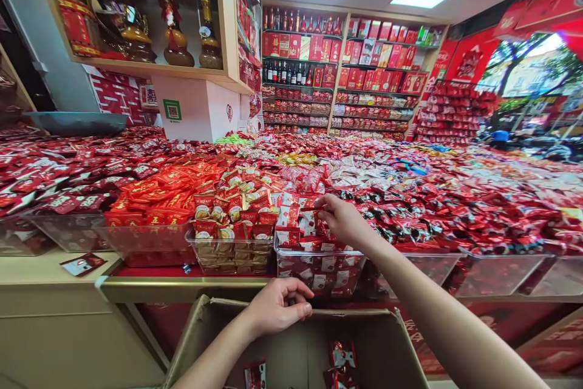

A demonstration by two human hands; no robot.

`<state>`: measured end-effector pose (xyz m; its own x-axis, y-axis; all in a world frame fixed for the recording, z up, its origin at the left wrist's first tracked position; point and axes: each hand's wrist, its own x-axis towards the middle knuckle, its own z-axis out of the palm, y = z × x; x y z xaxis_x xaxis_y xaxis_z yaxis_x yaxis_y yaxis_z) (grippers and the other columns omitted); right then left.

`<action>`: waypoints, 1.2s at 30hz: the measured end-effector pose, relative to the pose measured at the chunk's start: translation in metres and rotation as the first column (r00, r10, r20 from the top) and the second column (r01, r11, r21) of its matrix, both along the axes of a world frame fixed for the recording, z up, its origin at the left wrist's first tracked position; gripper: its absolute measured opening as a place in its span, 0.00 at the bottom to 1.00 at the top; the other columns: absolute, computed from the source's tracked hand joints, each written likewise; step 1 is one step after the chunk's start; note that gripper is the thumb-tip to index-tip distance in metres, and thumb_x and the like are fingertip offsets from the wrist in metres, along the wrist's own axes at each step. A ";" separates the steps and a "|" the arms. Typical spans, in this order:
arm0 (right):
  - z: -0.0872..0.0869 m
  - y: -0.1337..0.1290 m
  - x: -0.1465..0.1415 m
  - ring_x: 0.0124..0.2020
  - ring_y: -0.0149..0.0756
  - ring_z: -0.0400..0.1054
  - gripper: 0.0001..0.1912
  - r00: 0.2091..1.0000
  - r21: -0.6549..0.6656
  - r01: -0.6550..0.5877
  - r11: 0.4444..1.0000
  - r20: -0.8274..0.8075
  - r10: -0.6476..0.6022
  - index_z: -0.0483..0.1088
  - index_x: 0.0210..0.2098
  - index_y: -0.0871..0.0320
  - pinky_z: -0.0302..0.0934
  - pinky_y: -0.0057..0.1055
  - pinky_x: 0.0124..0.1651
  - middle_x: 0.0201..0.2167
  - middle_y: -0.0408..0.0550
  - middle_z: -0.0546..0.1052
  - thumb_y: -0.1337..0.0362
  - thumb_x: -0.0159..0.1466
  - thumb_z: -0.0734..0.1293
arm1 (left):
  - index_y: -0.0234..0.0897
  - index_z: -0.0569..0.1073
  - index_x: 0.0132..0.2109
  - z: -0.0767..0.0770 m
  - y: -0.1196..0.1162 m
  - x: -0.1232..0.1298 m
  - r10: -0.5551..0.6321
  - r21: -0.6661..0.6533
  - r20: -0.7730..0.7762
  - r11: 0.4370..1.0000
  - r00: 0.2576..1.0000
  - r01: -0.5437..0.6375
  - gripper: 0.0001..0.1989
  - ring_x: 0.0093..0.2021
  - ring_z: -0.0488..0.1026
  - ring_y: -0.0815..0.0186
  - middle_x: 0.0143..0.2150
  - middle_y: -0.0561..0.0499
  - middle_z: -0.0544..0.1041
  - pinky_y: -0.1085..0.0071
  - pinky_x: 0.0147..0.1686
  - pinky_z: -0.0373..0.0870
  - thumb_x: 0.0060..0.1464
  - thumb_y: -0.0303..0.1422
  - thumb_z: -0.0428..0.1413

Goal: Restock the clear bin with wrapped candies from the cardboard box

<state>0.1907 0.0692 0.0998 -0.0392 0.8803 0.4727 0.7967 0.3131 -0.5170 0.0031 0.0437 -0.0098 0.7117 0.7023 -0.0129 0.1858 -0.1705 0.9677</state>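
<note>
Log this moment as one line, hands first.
Left hand: at rim of cardboard box | Right hand: pinching small red packet above clear plastic bin

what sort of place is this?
Looks like a sweets and gift shop: clear bins of red-wrapped packets, wall shelves of bottled liquor and red gift boxes, plus a QR code sign, probably for payment.
</note>
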 end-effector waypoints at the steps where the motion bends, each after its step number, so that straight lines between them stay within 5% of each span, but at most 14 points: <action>1: -0.001 0.000 0.000 0.27 0.35 0.66 0.06 1.000 0.000 0.000 1.000 0.000 0.000 0.65 0.31 0.56 0.57 0.29 0.31 0.26 0.44 0.74 0.72 0.55 0.61 | 0.33 0.71 0.38 0.000 0.000 0.000 -0.001 0.001 0.000 1.000 1.000 0.001 0.10 0.27 0.70 0.69 0.25 0.52 0.76 0.74 0.29 0.64 0.45 0.32 0.55; 9: -0.012 0.002 -0.002 0.28 0.33 0.67 0.04 1.000 0.018 0.008 1.000 0.005 -0.008 0.63 0.29 0.57 0.58 0.28 0.31 0.27 0.45 0.74 0.71 0.56 0.60 | 0.33 0.71 0.38 -0.002 0.001 -0.001 -0.003 -0.001 -0.006 1.000 1.000 0.003 0.11 0.27 0.71 0.69 0.26 0.51 0.76 0.74 0.29 0.64 0.46 0.32 0.55; 15: 0.002 -0.002 0.000 0.32 0.39 0.64 0.03 0.991 0.038 0.017 0.999 0.129 -0.021 0.67 0.25 0.56 0.55 0.33 0.36 0.26 0.46 0.74 0.67 0.55 0.64 | 0.34 0.71 0.38 -0.001 0.000 0.000 0.001 -0.003 -0.001 1.000 1.000 -0.001 0.11 0.27 0.70 0.69 0.26 0.52 0.76 0.74 0.29 0.64 0.45 0.33 0.56; 27: 0.002 0.000 -0.001 0.33 0.38 0.70 0.10 0.985 0.007 -0.039 0.999 0.171 0.037 0.68 0.39 0.61 0.60 0.31 0.35 0.32 0.50 0.77 0.68 0.57 0.62 | 0.33 0.71 0.38 -0.001 0.000 -0.001 -0.003 0.000 0.006 1.000 1.000 0.003 0.10 0.26 0.69 0.70 0.26 0.52 0.75 0.74 0.29 0.64 0.46 0.31 0.55; 32: 0.006 0.009 -0.009 0.45 0.43 0.66 0.16 0.969 0.026 -0.053 0.998 0.242 0.045 0.67 0.46 0.63 0.56 0.37 0.47 0.44 0.56 0.73 0.69 0.58 0.61 | 0.32 0.70 0.38 -0.001 0.001 0.000 -0.009 0.003 0.001 1.000 1.000 0.009 0.11 0.26 0.69 0.70 0.26 0.51 0.75 0.74 0.29 0.63 0.46 0.32 0.55; 36: 0.013 0.015 -0.013 0.43 0.45 0.66 0.12 0.952 -0.005 -0.081 0.997 0.296 0.079 0.71 0.41 0.62 0.54 0.40 0.48 0.42 0.55 0.75 0.69 0.58 0.62 | 0.32 0.70 0.38 0.001 0.001 0.000 0.001 0.010 -0.014 1.000 1.000 0.000 0.11 0.27 0.69 0.69 0.26 0.51 0.75 0.74 0.29 0.63 0.46 0.32 0.55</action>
